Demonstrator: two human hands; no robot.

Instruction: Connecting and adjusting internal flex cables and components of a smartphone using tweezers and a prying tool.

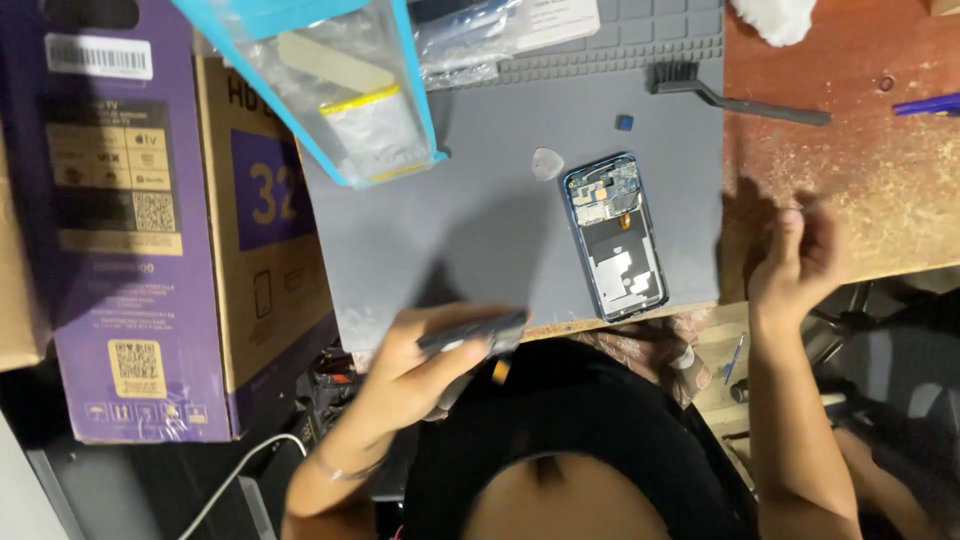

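An opened smartphone (614, 236) with its back removed lies on a grey work mat (450, 230), showing circuit parts and a pale battery bay. My left hand (420, 365) is at the mat's near edge, closed on a flat dark blurred part (475, 333), maybe the phone's back cover. My right hand (795, 255) hovers over the wooden table (850, 190) to the right of the phone, fingers curled; it may pinch something small, but blur hides it. A pale triangular pick (546, 162) rests just left of the phone's top.
A large purple and tan cardboard box (150, 220) stands at the left. A blue-edged clear bag (345, 90) overlaps the mat's far left corner. A black brush (735, 95), a small blue chip (624, 121), a purple pen (928, 104) and white cloth (775, 18) lie further back.
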